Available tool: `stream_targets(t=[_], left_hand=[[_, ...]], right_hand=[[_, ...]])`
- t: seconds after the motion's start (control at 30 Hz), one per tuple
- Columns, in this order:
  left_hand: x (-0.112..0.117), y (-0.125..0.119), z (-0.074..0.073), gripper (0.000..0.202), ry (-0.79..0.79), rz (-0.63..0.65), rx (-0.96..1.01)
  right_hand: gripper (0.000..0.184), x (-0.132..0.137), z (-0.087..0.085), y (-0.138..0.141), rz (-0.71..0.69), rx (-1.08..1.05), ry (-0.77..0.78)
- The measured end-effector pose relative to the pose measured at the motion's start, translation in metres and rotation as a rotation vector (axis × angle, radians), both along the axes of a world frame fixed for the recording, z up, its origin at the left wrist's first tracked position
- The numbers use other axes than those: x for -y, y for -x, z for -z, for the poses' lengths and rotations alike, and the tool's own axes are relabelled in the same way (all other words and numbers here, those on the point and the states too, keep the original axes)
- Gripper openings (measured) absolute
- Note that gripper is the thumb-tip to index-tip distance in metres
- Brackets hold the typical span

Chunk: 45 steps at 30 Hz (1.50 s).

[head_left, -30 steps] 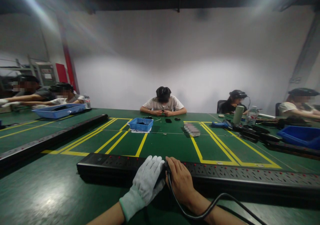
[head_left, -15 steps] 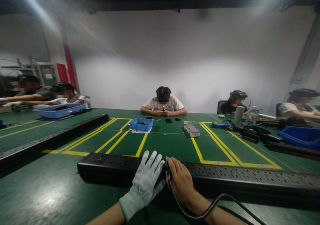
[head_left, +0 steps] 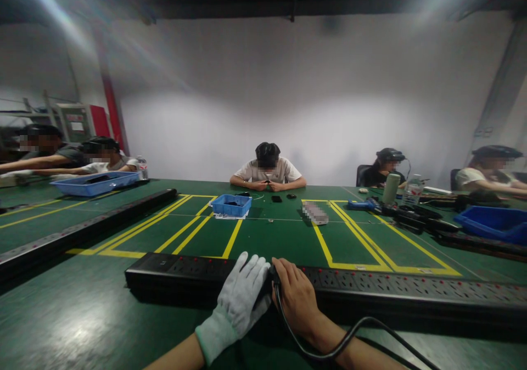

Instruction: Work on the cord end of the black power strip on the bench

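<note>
A long black power strip with rows of sockets and small red dots lies across the table in front of me. My left hand, in a white glove with a pale green cuff, rests over the strip, its fingers stretched out and its thumb on the near side. Close beside it, my bare right hand is closed around a black plug at the strip's top. From the plug a black cable loops down and off to the right. Most of the plug is hidden by my fingers.
Another power strip lies to the left. Beyond are a small blue bin, a pixelated slab, a green bottle and a blue tray. A person sits opposite; others work at both sides.
My left hand's fingers have drawn closer together and their tips sit slightly lower. My right hand keeps its place on the plug. The whole view has shifted very slightly.
</note>
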<state>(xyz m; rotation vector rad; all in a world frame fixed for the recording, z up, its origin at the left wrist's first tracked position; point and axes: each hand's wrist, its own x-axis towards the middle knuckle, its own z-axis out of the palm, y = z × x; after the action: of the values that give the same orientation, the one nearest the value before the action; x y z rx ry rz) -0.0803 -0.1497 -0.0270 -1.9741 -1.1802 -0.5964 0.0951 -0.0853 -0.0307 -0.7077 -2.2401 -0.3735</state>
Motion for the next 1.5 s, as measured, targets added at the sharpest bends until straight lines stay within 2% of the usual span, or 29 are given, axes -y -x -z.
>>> stream_targets(t=[0.13,0.47,0.77,1.1,1.5], left_hand=[[-0.0027,0.002,0.0049,0.053,-0.018,0.038,0.03],[-0.0027,0.0032,0.0091,0.054,-0.018,0.025,0.034],[-0.0034,0.0033,0.0108,0.052,-0.03,0.027,0.048],[0.0013,0.0002,0.003,0.059,-0.025,-0.048,0.0],[-0.0009,0.002,0.0055,0.058,-0.004,-0.047,0.029]], right_hand=[[0.049,-0.001,0.0023,0.0002,0.014,-0.005,-0.006],[0.05,0.0004,0.0002,-0.0001,0.004,0.012,0.038],[0.05,-0.0017,0.003,0.0001,0.009,-0.008,-0.032],[0.05,-0.0004,0.0015,0.0002,0.014,0.009,0.012],[0.052,0.0002,0.0,-0.0002,0.002,0.015,0.064]])
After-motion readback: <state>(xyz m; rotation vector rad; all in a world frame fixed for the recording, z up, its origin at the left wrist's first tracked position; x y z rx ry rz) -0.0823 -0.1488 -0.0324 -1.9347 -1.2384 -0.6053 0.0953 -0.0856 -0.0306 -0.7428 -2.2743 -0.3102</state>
